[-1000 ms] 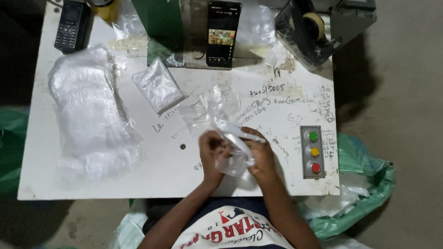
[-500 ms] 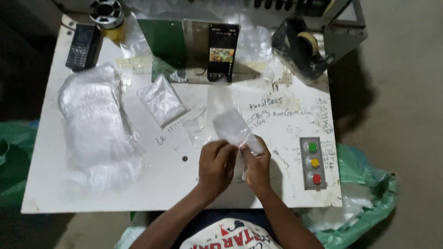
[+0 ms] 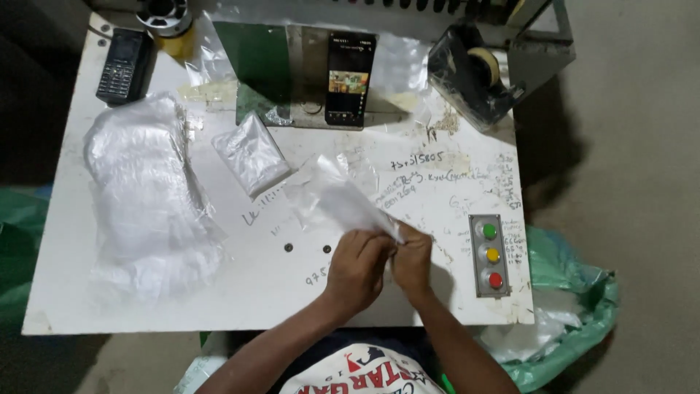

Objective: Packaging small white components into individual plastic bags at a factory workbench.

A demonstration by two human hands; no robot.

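Pinching the near corner of a small clear plastic bag (image 3: 343, 198) between both hands, just above the white surface (image 3: 146, 306) near its front edge: left hand (image 3: 357, 268) curled with its grip closed on the bag's edge, right hand (image 3: 413, 259) pressed against it, grip also closed on the same corner, the bag's loose end fanning up and away toward the middle of the surface. Lying well apart to the left, a big heap of clear bags (image 3: 146, 204); nearer, a flat packed bag (image 3: 250, 152); propped at the back, a smartphone (image 3: 350, 79); at the far left corner, a black keypad phone (image 3: 122, 64); at the back right, a tape dispenser (image 3: 474, 76); just right of the hands, a panel of green, yellow and red buttons (image 3: 491, 255). Likely trouble from here: thin slippery film sliding out of so small a pinch, or tearing if pulled apart hard; possibly a stray elbow brushing the button panel.
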